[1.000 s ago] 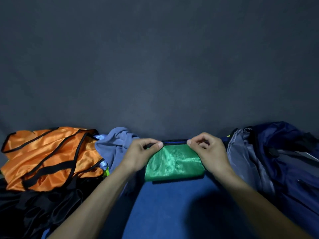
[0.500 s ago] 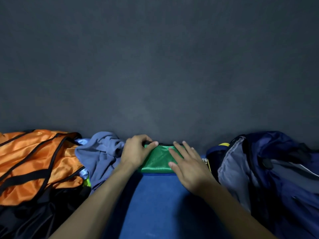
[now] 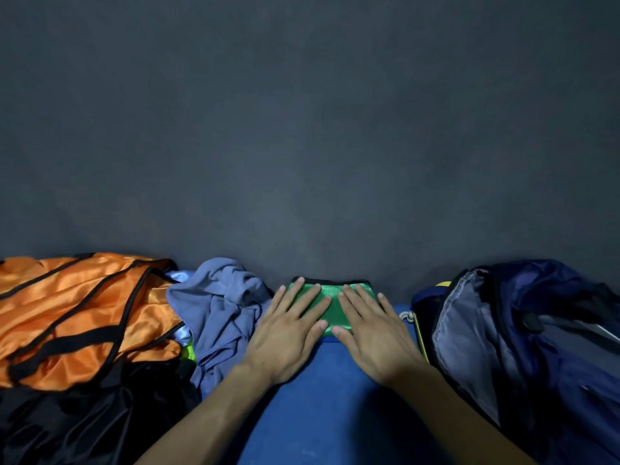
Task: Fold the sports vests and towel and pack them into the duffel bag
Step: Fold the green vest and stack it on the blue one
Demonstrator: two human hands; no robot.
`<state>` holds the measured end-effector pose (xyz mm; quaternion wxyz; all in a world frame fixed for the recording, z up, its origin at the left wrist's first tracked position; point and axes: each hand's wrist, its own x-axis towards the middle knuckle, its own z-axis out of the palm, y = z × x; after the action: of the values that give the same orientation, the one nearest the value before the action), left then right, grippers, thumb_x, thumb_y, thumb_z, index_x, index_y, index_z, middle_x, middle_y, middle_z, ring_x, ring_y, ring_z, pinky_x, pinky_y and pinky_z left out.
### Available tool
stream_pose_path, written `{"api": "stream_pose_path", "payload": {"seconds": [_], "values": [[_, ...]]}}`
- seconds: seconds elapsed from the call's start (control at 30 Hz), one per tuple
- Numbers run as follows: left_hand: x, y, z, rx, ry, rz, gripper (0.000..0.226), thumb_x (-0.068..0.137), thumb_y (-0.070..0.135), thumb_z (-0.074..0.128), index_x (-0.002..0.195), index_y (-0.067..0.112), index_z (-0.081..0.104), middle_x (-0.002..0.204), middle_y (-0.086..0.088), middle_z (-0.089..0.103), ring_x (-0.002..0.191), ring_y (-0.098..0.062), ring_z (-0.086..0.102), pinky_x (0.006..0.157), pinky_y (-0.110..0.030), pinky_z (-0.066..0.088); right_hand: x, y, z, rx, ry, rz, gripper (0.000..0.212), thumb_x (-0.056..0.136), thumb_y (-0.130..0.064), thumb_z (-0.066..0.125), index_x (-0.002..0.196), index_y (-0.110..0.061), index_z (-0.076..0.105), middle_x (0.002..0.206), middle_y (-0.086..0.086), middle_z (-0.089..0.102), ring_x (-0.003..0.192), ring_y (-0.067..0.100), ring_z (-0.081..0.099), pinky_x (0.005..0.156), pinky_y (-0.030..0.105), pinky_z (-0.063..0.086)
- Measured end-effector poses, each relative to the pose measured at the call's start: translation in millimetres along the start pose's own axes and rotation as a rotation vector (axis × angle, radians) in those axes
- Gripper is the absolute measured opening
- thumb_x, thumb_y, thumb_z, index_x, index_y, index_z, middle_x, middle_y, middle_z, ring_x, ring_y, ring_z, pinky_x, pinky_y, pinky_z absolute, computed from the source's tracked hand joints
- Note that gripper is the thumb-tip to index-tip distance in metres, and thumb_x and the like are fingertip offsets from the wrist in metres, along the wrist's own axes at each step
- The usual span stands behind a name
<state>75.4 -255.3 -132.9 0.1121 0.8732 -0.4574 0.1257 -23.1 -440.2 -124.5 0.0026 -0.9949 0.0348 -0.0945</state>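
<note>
**Operator:** I've got both hands flat on the folded green vest (image 3: 330,305). My left hand (image 3: 285,333) lies with fingers straight and spread across its left half; my right hand (image 3: 375,333) does the same on the right half, thumbs nearly touching in the middle. Neither one grips anything, they just press down.

**Observer:** Where does the vest sit?

**Operator:** On the blue surface (image 3: 335,407), at its far edge, up against the dark grey wall (image 3: 302,129). It has black trim along the far side.

**Observer:** And around it?

**Operator:** Just left of my left hand is a crumpled blue-grey towel (image 3: 221,313), touching the vest's left end as far as I can tell; the light is dim there. Beyond the towel lies an unfolded orange vest (image 3: 84,313) with black trim, resting on top of black fabric (image 3: 84,427). To the right, near my right hand, the navy duffel bag (image 3: 523,347) stands open, its grey lining showing. A bit of white cord (image 3: 407,316) lies between the bag and my hand.
</note>
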Motion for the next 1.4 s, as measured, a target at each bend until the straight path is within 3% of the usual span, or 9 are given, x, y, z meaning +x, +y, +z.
{"api": "stream_pose_path", "payload": {"seconds": [0.17, 0.33, 0.43, 0.57, 0.77, 0.93, 1.07, 1.27, 1.4], "values": [[-2, -1, 6, -0.181, 0.023, -0.158, 0.062, 0.105, 0.054, 0.014, 0.155, 0.029, 0.04, 0.165, 0.013, 0.028, 0.155, -0.008, 0.013, 0.125, -0.042, 0.021, 3, 0, -3, 0.154, -0.089, 0.018, 0.112, 0.079, -0.074, -0.03, 0.162, -0.017, 0.019, 0.17, -0.004, 0.01, 0.157, 0.014, 0.004, 0.125, 0.041, 0.008], [3, 1, -1, -0.063, -0.028, -0.098, 0.062, 0.104, 0.051, 0.008, 0.158, 0.033, 0.034, 0.168, 0.014, 0.018, 0.156, -0.01, 0.004, 0.127, -0.038, -0.004, -2, 0, -1, 0.092, -0.016, 0.025, 0.084, 0.096, -0.07, 0.014, 0.16, -0.018, 0.03, 0.17, 0.003, 0.01, 0.157, 0.021, 0.012, 0.125, 0.047, 0.011], [8, -2, -3, -0.05, -0.035, -0.077, 0.062, 0.103, 0.052, 0.01, 0.156, 0.035, 0.036, 0.166, 0.013, 0.024, 0.155, -0.012, 0.011, 0.126, -0.038, -0.004, -3, 2, -6, 0.08, -0.091, 0.062, 0.094, 0.087, -0.075, 0.001, 0.163, -0.021, 0.01, 0.171, 0.002, -0.008, 0.157, 0.018, -0.01, 0.126, 0.044, -0.004], [11, -7, 6, -0.158, 0.019, -0.061, 0.056, 0.104, 0.053, 0.018, 0.15, 0.036, 0.047, 0.157, 0.015, 0.04, 0.148, -0.01, 0.024, 0.121, -0.034, 0.019, -1, -4, -15, 0.078, -0.139, 0.118, 0.106, 0.078, -0.077, -0.008, 0.163, -0.017, 0.009, 0.171, 0.006, -0.001, 0.158, 0.019, -0.003, 0.126, 0.042, 0.0], [11, -18, 18, -0.706, 0.148, -0.222, 0.042, 0.106, 0.038, 0.038, 0.138, 0.025, 0.061, 0.139, 0.027, 0.051, 0.139, 0.011, 0.031, 0.12, -0.024, 0.025, 0, -7, -12, 0.109, -0.149, 0.162, 0.115, 0.077, -0.086, -0.009, 0.163, -0.012, 0.009, 0.171, 0.006, 0.001, 0.157, 0.018, -0.002, 0.126, 0.041, 0.004], [13, -8, 7, -0.455, 0.148, -0.215, 0.046, 0.104, 0.036, 0.035, 0.14, 0.023, 0.061, 0.15, 0.013, 0.051, 0.147, -0.007, 0.033, 0.123, -0.045, 0.025, -6, -10, -8, 0.135, -0.143, 0.171, 0.115, 0.07, -0.08, -0.021, 0.163, -0.014, -0.001, 0.171, 0.002, -0.011, 0.157, 0.016, -0.011, 0.127, 0.042, 0.001], [9, 11, -6, -0.13, -0.064, -0.171, 0.073, 0.097, 0.062, 0.002, 0.156, 0.037, 0.036, 0.167, 0.018, 0.015, 0.157, -0.011, -0.001, 0.127, -0.046, 0.0, -6, -9, -5, 0.136, -0.141, 0.173, 0.117, 0.07, -0.084, -0.023, 0.163, -0.014, -0.004, 0.17, 0.002, -0.014, 0.156, 0.016, -0.014, 0.127, 0.042, 0.0], [0, 2, 13, -0.321, -0.057, -0.195, 0.065, 0.101, 0.063, 0.009, 0.158, 0.04, 0.03, 0.168, 0.021, 0.01, 0.156, -0.005, -0.006, 0.128, -0.046, 0.009, -8, -9, -5, 0.202, -0.158, 0.17, 0.105, 0.078, -0.08, -0.009, 0.162, -0.016, -0.009, 0.168, -0.001, -0.021, 0.154, 0.013, -0.021, 0.126, 0.043, -0.007], [4, 6, -5, -0.254, -0.135, -0.192, 0.055, 0.108, 0.055, 0.021, 0.159, 0.038, 0.026, 0.169, 0.019, 0.006, 0.156, -0.006, -0.008, 0.127, -0.047, 0.001, -8, -6, -5, 0.117, -0.128, 0.139, 0.102, 0.081, -0.077, -0.01, 0.162, -0.016, -0.006, 0.169, 0.002, -0.018, 0.155, 0.016, -0.019, 0.125, 0.046, -0.012]]}}
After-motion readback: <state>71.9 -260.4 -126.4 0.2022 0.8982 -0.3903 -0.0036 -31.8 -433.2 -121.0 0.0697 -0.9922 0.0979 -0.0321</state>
